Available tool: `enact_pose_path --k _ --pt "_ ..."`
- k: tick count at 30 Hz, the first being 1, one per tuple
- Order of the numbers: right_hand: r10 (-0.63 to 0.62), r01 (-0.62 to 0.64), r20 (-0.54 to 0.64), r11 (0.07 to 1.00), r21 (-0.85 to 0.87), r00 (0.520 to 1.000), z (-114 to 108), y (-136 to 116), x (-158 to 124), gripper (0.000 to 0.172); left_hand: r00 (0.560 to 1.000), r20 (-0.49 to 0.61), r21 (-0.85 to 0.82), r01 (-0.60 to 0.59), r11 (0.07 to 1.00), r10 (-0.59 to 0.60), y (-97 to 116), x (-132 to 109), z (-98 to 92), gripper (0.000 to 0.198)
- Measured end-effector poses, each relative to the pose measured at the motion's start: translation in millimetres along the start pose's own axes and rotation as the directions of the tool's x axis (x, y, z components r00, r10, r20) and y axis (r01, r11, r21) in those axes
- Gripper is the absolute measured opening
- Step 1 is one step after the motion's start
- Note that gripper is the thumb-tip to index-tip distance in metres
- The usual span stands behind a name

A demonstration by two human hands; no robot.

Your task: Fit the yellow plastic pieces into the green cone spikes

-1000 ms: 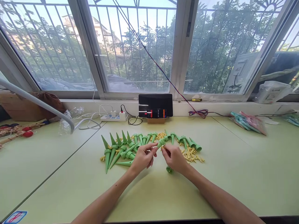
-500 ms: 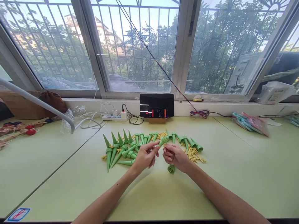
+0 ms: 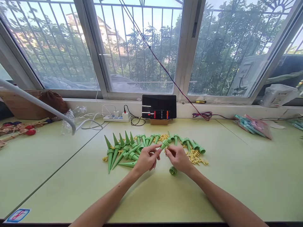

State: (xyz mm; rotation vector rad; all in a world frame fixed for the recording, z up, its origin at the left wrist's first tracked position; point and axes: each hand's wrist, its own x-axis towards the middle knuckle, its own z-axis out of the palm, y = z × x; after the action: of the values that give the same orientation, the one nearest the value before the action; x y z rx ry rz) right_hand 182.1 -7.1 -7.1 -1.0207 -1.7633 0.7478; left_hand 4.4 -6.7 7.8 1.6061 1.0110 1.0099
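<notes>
My left hand (image 3: 148, 158) is closed on a green plastic watering spike (image 3: 165, 144), with the thumb and index finger at its side and its ribbed collar pointing up and right. Close against the spike, my right hand (image 3: 178, 159) pinches a small yellow plastic piece (image 3: 165, 150), mostly hidden by the fingertips. Just below my right hand, another green spike's round open cap (image 3: 173, 171) faces me; the rest of it is hidden. Beyond both hands, several green spikes (image 3: 110, 157) lie in an arc on the table. Small yellow T-shaped pieces (image 3: 196, 156) are heaped to the right.
A tablet (image 3: 159, 102) leans at the back with a phone (image 3: 161, 114) showing a timer before it. A power strip (image 3: 116, 118) and cables lie left of it. Bagged items (image 3: 254, 124) lie far right; wooden toys with red balls (image 3: 30, 131) lie far left.
My right hand's fingers have closed in and moved slightly left and down against the spike. My left hand keeps hold of the spike in nearly the same place.
</notes>
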Motion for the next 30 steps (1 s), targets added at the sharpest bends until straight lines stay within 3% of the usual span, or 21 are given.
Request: enact_pose_path --k 3,7,10,14,16,18,20,22,24,26,28,30 --pt "-0.136 0.124 -0.050 0.972 -0.198 0.989 1 -1 -1 0.037 1.000 -0.004 0.009 -0.001 1.000 0.001 0 0 -0.4 0.053" --pt "-0.149 0.135 -0.043 0.962 -0.236 0.988 2 -1 -1 0.036 1.000 -0.004 0.002 -0.007 1.000 0.007 1 0 -1.4 0.054" --pt "-0.078 0.073 -0.040 0.990 -0.123 0.996 1 -1 -1 0.038 1.000 -0.001 -0.013 -0.005 1.000 0.004 1 0 -2.0 0.055" --pt "0.113 -0.123 0.058 0.972 0.201 0.992 1 -3 0 0.037 1.000 0.002 -0.048 -0.007 0.999 0.008 0 0 -2.3 0.055" --pt "0.196 -0.238 0.142 0.881 0.409 0.970 1 -5 1 0.036 1.000 0.010 -0.063 -0.016 0.998 0.016 0 0 -2.2 0.054" --pt "0.252 -0.351 0.247 0.727 0.590 0.936 0 -7 2 0.034 0.999 0.022 -0.077 -0.027 0.997 0.029 0 0 -2.0 0.053" --pt "0.273 -0.438 0.342 0.585 0.683 0.899 -2 -9 3 0.033 0.999 0.028 -0.083 -0.035 0.996 0.038 0 0 -1.6 0.052" --pt "0.286 -0.474 0.379 0.535 0.699 0.880 -3 -11 3 0.034 0.999 0.028 -0.082 -0.038 0.996 0.040 -1 0 -1.3 0.052" --pt "0.293 -0.452 0.345 0.593 0.667 0.892 -3 -12 3 0.036 0.999 0.028 -0.073 -0.036 0.997 0.038 -2 1 -1.2 0.053" --pt "0.278 -0.381 0.263 0.728 0.570 0.924 -3 -11 2 0.037 0.999 0.034 -0.057 -0.033 0.998 0.035 -3 1 -1.4 0.053" --pt "0.217 -0.262 0.156 0.884 0.388 0.964 -2 -10 2 0.038 0.999 0.037 -0.034 -0.029 0.999 0.031 -5 1 -1.4 0.052" --pt "0.124 -0.131 0.055 0.979 0.158 0.991 -2 -8 1 0.039 0.999 0.038 -0.015 -0.027 1.000 0.027 -5 0 -1.4 0.052"
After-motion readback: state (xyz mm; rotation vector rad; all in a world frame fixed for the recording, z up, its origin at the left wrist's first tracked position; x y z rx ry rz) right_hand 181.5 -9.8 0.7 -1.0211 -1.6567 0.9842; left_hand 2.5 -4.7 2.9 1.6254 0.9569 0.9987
